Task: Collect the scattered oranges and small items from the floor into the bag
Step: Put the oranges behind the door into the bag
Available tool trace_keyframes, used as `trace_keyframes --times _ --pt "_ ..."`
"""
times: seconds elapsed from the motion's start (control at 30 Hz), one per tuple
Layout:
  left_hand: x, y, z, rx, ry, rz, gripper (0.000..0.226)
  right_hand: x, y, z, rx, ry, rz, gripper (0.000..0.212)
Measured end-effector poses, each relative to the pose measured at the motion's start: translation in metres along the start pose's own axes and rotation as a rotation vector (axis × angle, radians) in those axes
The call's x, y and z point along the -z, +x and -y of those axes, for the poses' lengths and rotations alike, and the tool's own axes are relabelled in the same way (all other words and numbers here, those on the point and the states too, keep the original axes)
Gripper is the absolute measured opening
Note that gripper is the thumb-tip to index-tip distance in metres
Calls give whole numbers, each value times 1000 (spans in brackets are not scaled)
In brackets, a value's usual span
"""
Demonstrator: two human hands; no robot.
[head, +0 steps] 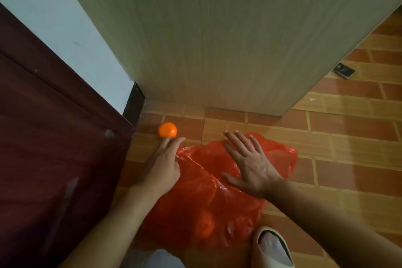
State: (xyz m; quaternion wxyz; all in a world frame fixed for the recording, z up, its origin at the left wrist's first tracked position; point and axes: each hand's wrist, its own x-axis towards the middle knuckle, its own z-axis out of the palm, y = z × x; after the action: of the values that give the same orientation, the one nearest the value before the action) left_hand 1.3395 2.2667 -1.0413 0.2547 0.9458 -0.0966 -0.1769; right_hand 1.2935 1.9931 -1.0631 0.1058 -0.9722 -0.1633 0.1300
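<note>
A red plastic bag (pixel 202 198) lies crumpled on the tiled floor in front of me, with round orange shapes showing through its lower part. One loose orange (pixel 167 130) sits on the floor near the corner, just beyond the bag's left edge. My left hand (pixel 163 165) stretches toward it with straight fingers, the fingertips at the orange's near side; it holds nothing. My right hand (pixel 250 165) lies flat with spread fingers on top of the bag.
A pale wooden cabinet (pixel 217 39) stands right behind the bag. A dark red door or panel (pixel 43 137) fills the left side. A small dark flat object (pixel 344 71) lies on the floor at the cabinet's right corner. My slippered foot (pixel 274 248) is at the bottom.
</note>
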Motion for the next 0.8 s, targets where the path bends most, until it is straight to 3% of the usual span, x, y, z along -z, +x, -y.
trace_keyframes --times 0.07,0.17,0.3,0.43,0.6,0.8 --pt "17 -9 -20 -9 -24 61 77 1 -4 0 -27 75 -8 92" --pt "45 -28 -66 -80 25 53 64 4 -9 2 -42 143 -24 90" --pt "27 -36 -111 -150 262 138 73 0 -13 1 -22 218 -45 87" --pt "-11 -20 -81 -60 450 337 87 -7 -17 -5 -25 202 -64 86" --pt "-11 -25 -24 -41 578 465 104 -6 -16 -9 -50 197 -31 88" --pt "-24 -49 10 -15 537 385 119 7 -12 -31 -172 202 -196 89"
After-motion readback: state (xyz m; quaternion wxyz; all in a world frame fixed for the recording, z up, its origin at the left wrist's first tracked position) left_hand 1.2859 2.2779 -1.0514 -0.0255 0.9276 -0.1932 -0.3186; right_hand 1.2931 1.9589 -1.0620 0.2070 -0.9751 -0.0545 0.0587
